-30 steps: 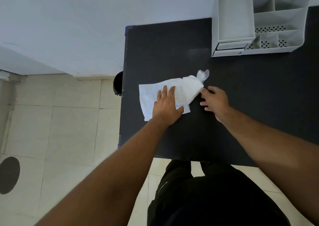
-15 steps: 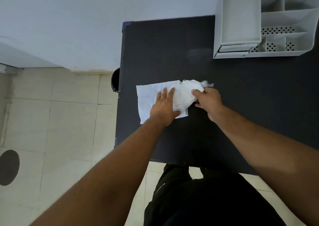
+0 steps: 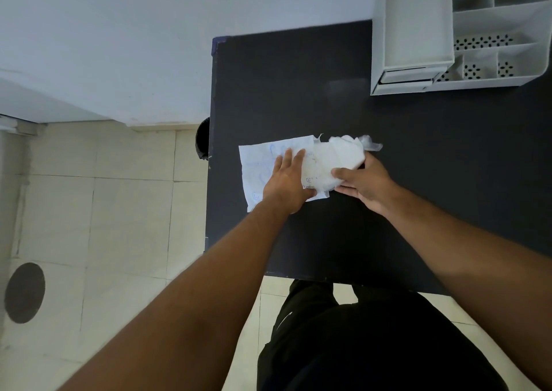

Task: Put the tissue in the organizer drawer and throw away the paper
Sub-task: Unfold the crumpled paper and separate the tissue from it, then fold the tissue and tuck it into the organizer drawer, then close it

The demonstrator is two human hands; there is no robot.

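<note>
A white sheet of paper (image 3: 260,169) with faint blue marks lies flat near the left edge of the black table (image 3: 298,85). My left hand (image 3: 288,184) presses flat on the paper, fingers spread. A soft white tissue bundle (image 3: 334,160) in clear wrap rests on the paper's right end. My right hand (image 3: 363,183) has its fingers closed around the bundle's near side. The grey desk organizer (image 3: 418,17) stands at the table's far right, its small drawer (image 3: 406,76) at the bottom front.
A dark round bin (image 3: 203,138) shows partly beside the table's left edge, on the tiled floor. A dark round floor patch (image 3: 24,292) lies at the far left. A white wall runs behind the table. My dark trousers are below the table's near edge.
My right hand has moved from beside the tissue bundle onto it and closed around it. The bundle has shifted slightly. The left hand stays flat on the paper.
</note>
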